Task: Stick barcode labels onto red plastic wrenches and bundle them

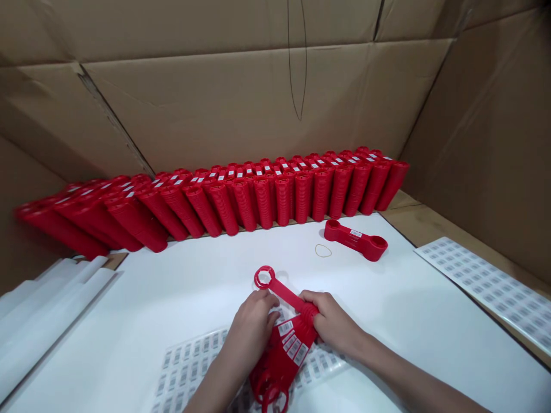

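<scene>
My right hand (329, 321) is wrapped round the ring ends of several flat red plastic pieces (282, 355), fanned out below it. White barcode labels show on several of them. One red piece (288, 295) without a visible label points up and left, its open ring above my left hand (257, 318). The left hand's fingers are bent and pinched together beside the fan; what they hold, if anything, is too small to tell. Under both hands lies a sheet of barcode labels (185, 361) on the white table (172, 292).
A long row of stacked red pieces (262, 198) lines the cardboard wall (215, 109). Nearer stand a labelled red stack (355, 238) and a rubber band (323, 250). Another label sheet (491, 287) lies right, white backing sheets (51, 321) left. A thin loop (300, 117) hangs above.
</scene>
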Demonstrator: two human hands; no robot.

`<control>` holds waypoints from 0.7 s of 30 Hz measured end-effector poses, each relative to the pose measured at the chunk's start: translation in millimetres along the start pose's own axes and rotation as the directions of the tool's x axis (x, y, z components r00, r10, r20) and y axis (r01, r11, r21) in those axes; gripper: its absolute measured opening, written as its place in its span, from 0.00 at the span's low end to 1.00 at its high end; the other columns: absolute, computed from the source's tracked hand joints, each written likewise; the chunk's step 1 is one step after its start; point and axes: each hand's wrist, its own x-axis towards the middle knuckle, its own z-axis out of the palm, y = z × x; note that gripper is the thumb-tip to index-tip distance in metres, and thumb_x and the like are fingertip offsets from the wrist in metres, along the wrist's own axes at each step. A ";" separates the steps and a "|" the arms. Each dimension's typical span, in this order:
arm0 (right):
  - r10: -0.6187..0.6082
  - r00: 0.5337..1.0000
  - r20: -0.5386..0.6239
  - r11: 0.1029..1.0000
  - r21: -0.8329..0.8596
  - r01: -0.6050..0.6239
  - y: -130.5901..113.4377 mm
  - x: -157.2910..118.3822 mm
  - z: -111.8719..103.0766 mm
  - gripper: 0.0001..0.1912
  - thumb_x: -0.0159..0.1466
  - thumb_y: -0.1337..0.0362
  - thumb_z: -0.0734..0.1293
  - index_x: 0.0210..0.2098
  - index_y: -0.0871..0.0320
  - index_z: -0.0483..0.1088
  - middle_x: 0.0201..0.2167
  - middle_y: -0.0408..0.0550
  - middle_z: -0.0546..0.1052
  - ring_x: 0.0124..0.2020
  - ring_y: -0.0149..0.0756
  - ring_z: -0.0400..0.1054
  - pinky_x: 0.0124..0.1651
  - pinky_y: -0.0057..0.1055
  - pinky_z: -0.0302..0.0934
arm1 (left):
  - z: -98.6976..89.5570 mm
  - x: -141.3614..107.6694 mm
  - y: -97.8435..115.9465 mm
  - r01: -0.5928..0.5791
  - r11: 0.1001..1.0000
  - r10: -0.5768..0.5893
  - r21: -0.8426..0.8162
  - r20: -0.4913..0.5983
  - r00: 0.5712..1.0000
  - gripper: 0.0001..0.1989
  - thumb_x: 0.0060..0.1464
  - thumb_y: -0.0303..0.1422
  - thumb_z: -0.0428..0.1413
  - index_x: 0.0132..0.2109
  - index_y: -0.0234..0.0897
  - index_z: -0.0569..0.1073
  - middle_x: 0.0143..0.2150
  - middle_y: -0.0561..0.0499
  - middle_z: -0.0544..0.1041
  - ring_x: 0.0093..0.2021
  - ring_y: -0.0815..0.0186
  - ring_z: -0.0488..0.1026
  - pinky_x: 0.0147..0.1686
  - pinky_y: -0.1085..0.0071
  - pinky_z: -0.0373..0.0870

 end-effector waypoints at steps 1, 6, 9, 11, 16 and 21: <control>-0.001 1.000 0.002 1.000 -0.001 0.001 0.0 -0.2 0.1 0.13 0.48 0.74 0.51 0.28 0.62 0.64 0.18 0.38 0.66 0.16 0.19 0.56 0.23 0.17 0.50 | 0.0 0.1 0.4 0.005 1.000 -0.005 0.009 0.011 1.000 0.10 0.51 0.25 0.46 0.38 0.34 0.71 0.43 0.46 0.70 0.45 0.60 0.66 0.45 0.63 0.61; -0.015 1.000 -0.010 0.999 -0.030 0.014 0.0 -0.8 0.4 0.14 0.47 0.75 0.51 0.27 0.62 0.64 0.18 0.38 0.66 0.17 0.19 0.56 0.23 0.17 0.49 | 0.8 0.1 2.0 -0.023 1.000 0.023 0.000 0.007 1.000 0.10 0.52 0.25 0.47 0.39 0.35 0.71 0.44 0.47 0.70 0.46 0.60 0.65 0.45 0.63 0.61; -0.022 1.000 -0.015 0.999 -0.038 0.021 -0.8 -1.3 0.4 0.13 0.48 0.75 0.51 0.28 0.62 0.64 0.19 0.39 0.66 0.18 0.19 0.56 0.24 0.17 0.50 | 1.2 -1.0 3.2 -0.051 0.999 0.051 -0.015 -0.004 0.999 0.15 0.51 0.25 0.48 0.45 0.37 0.71 0.50 0.46 0.68 0.51 0.59 0.62 0.50 0.62 0.59; -0.034 0.999 -0.013 0.998 -0.053 0.034 -1.6 -1.7 0.4 0.13 0.48 0.75 0.52 0.28 0.63 0.65 0.20 0.39 0.67 0.19 0.20 0.57 0.25 0.17 0.50 | 1.3 -1.4 4.5 -0.054 0.998 0.054 -0.018 0.007 0.999 0.15 0.51 0.24 0.47 0.44 0.36 0.71 0.49 0.46 0.68 0.50 0.58 0.62 0.50 0.62 0.59; -0.047 0.999 0.000 0.996 -0.072 0.046 -2.1 -2.8 1.1 0.12 0.49 0.74 0.52 0.28 0.63 0.64 0.22 0.41 0.68 0.21 0.21 0.58 0.26 0.17 0.50 | 2.6 -1.3 5.3 -0.055 0.997 0.055 -0.061 0.007 0.998 0.18 0.49 0.22 0.46 0.47 0.37 0.69 0.49 0.45 0.68 0.50 0.59 0.62 0.50 0.61 0.59; -0.039 0.999 -0.008 0.998 -0.056 0.039 -2.2 -2.5 1.7 0.11 0.50 0.74 0.52 0.28 0.63 0.64 0.21 0.42 0.68 0.21 0.21 0.59 0.26 0.17 0.51 | 4.9 -0.4 4.5 -0.024 0.999 0.024 -0.027 0.001 1.000 0.14 0.49 0.22 0.46 0.43 0.35 0.69 0.46 0.45 0.69 0.47 0.58 0.63 0.47 0.61 0.60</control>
